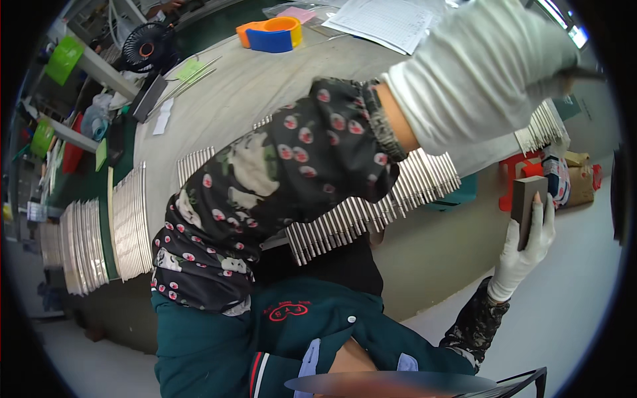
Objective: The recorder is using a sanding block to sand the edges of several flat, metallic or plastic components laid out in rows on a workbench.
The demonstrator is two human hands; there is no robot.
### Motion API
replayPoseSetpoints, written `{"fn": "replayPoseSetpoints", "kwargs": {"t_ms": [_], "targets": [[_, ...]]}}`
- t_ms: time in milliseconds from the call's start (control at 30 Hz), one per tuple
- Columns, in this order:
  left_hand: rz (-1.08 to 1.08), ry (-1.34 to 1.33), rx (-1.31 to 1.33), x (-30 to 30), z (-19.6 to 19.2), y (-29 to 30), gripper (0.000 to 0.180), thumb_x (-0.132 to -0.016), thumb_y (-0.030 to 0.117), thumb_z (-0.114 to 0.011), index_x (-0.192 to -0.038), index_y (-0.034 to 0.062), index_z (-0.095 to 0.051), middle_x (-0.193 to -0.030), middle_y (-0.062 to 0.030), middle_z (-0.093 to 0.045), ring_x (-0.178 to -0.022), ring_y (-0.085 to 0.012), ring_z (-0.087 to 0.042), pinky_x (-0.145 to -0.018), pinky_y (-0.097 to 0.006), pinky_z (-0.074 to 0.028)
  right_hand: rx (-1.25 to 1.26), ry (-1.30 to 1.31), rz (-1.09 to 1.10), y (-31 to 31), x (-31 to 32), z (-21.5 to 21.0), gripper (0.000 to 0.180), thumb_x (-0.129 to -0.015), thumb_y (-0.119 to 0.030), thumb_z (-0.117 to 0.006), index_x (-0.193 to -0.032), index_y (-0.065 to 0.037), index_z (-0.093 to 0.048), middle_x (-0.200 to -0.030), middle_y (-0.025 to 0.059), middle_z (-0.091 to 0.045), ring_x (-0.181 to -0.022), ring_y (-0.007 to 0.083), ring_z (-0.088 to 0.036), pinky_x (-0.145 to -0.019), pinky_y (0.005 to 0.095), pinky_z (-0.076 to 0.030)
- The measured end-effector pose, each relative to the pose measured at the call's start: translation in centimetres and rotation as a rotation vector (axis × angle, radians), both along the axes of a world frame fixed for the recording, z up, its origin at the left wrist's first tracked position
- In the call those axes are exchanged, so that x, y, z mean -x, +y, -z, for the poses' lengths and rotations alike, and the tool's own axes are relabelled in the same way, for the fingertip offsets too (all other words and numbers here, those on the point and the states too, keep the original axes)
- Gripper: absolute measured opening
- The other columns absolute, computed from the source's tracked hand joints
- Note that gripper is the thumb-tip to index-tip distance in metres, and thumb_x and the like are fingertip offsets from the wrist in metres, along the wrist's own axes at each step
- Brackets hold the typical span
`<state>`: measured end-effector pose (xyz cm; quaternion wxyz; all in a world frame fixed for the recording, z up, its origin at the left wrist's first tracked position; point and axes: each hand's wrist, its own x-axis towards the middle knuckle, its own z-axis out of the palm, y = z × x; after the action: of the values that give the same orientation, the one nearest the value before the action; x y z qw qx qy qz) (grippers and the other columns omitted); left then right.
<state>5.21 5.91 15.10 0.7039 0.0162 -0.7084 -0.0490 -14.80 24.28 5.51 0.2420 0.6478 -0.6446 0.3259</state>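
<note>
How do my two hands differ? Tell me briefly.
The left hand looms large, high in the picture; the right hand looks small and lower. The right hand holds a dark grey block upright; the left hand grips a thin dark rod. Both wear white gloves and floral sleeves.

Both hands wear white cloth gloves. The right hand (524, 249) holds a dark grey block (527, 205) that looks matt and smooth. The left hand (491, 73) has a soft flowery cloth sleeve (279, 172). The rods (371, 212) are shiny metal. The tape holder (272, 34) is glossy plastic. The table (265, 86) is dull and grey.
</note>
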Motion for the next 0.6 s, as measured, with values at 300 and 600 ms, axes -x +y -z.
{"fn": "replayPoseSetpoints", "kwargs": {"t_ms": [300, 600], "targets": [[-0.169, -0.121, -1.247, -19.4, 0.2, 3.3, 0.019, -0.098, 0.022, -0.052, -0.104, 0.0063, -0.062, -0.074, 0.0035, -0.060, -0.052, 0.0022, -0.041, -0.043, -0.014, -0.031, -0.041, -0.111, -0.110, 0.4, -0.7, 0.8, 0.051, -0.088, -0.020, -0.058, -0.135, -0.003, -0.051, -0.142, 0.0245, -0.044, -0.124, 0.0383, -0.046, -0.104, 0.0462, -0.036], [-0.201, -0.094, -1.973, -22.9, 13.7, 5.0, 0.030, -0.096, 0.021, -0.055, -0.110, -0.0050, -0.050, -0.078, -0.0086, -0.063, -0.047, -0.0114, -0.054, -0.039, -0.023, -0.047, -0.075, -0.119, -0.251, -1.5, -4.9, 0.4, 0.054, -0.086, -0.023, -0.058, -0.135, -0.003, -0.051, -0.143, 0.0244, -0.043, -0.123, 0.0384, -0.046, -0.104, 0.0457, -0.034]]}}
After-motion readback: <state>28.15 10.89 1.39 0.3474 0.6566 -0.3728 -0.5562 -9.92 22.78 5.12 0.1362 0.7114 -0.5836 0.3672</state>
